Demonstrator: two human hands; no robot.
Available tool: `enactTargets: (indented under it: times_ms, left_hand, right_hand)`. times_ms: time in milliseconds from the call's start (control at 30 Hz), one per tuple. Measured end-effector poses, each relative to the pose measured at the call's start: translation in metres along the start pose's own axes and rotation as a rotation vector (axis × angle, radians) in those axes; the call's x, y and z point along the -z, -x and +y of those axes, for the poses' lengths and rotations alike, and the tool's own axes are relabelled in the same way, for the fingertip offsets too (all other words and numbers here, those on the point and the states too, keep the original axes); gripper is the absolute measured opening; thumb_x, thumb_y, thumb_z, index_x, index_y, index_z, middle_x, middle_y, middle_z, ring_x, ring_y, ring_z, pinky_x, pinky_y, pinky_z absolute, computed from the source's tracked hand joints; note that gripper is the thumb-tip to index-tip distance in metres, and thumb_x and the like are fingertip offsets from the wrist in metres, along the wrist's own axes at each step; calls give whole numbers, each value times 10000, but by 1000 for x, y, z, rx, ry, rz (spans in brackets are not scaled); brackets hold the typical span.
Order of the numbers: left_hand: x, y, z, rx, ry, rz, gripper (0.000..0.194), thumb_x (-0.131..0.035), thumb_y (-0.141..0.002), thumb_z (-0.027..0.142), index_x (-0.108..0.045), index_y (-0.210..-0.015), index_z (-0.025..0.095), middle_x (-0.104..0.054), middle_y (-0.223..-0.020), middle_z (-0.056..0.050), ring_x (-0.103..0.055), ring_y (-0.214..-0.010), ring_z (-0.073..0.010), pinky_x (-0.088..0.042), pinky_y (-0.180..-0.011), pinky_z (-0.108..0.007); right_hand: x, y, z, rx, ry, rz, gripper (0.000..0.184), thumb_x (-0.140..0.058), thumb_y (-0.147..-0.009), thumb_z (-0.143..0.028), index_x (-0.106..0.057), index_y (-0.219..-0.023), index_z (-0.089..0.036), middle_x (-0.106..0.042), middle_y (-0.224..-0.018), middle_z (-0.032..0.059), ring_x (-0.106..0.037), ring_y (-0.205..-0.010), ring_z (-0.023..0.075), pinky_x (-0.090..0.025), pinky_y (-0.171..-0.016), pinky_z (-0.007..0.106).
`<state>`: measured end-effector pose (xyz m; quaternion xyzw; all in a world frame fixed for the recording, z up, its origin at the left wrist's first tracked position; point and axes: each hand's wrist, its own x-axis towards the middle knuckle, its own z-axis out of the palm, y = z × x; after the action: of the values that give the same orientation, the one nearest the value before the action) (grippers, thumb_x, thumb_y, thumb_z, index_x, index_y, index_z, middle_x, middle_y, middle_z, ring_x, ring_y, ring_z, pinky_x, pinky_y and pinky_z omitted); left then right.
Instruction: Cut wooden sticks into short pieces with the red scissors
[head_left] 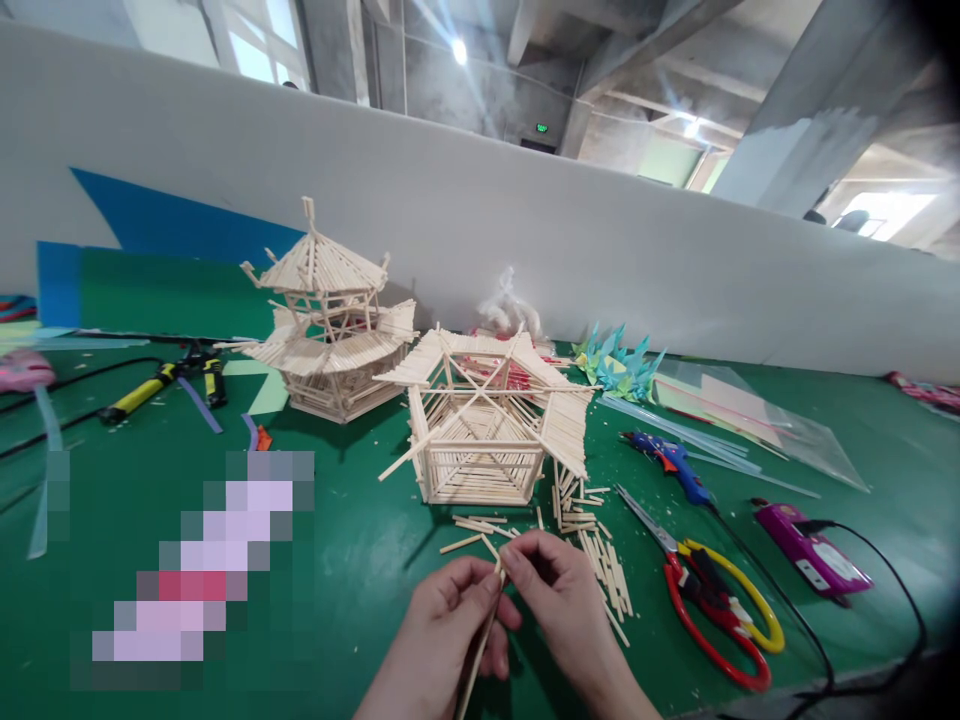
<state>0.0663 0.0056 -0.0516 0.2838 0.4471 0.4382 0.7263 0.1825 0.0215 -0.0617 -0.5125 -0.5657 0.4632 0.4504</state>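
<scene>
My left hand (pixel 454 620) and my right hand (pixel 559 600) meet low in the middle of the view. Between their fingertips is a thin wooden stick (pixel 478 655), its near end running down past my left palm. Fingers of both hands are closed on it. Just beyond them stands a half-built pavilion model (pixel 480 420) made of sticks, its roof centre open. Short cut sticks (pixel 604 570) lie scattered beside my right hand and in front of the model.
A two-tiered stick pavilion (pixel 330 330) stands at the back left. Right of my hands lie scissors (pixel 712 600), a blue glue gun (pixel 671 465) and a purple power strip (pixel 810 550) with a black cord. Yellow-handled pliers (pixel 161 385) lie left. A white partition (pixel 450 190) rises behind.
</scene>
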Motion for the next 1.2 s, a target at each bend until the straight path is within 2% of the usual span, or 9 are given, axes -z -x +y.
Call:
enactTargets:
  times_ms: [767, 900, 1033, 1200]
  left_hand:
    - [2, 2, 0, 46, 45, -17, 172, -577, -724, 278, -534, -628, 142, -593, -545, 7, -477, -351, -70, -310, -395, -195]
    - [2, 0, -3, 8, 88, -2, 174, -592, -717, 266, -539, -610, 140, -565, -503, 23, -420, -330, -45, -263, -378, -178]
    - [2, 0, -2, -59, 133, 26, 163, -602, -713, 267, -557, -623, 139, -547, -505, 36, -365, -340, -23, -246, -387, -169]
    - [-1, 7, 3, -105, 158, 56, 135, -634, -687, 270, -584, -660, 148, -549, -516, 34, -392, -366, -33, -267, -391, -166]
  right_hand:
    - [1, -1, 1, -13, 0, -42, 217, -561, -745, -335, -591, -666, -135, -555, -559, -7, -491, -518, 104, -385, -486, 202]
    - [1, -2, 1, 6, -15, -47, 211, -570, -736, -333, -604, -667, -137, -566, -566, 0, -496, -519, 109, -399, -484, 210]
    - [-1, -2, -4, 12, -130, -70, 184, -577, -736, -322, -631, -770, -149, -589, -610, 5, -532, -546, 120, -425, -522, 227]
    - [-3, -1, -9, 67, -184, -105, 123, -576, -751, -278, -633, -726, -172, -487, -583, -38, -513, -492, 86, -400, -495, 209]
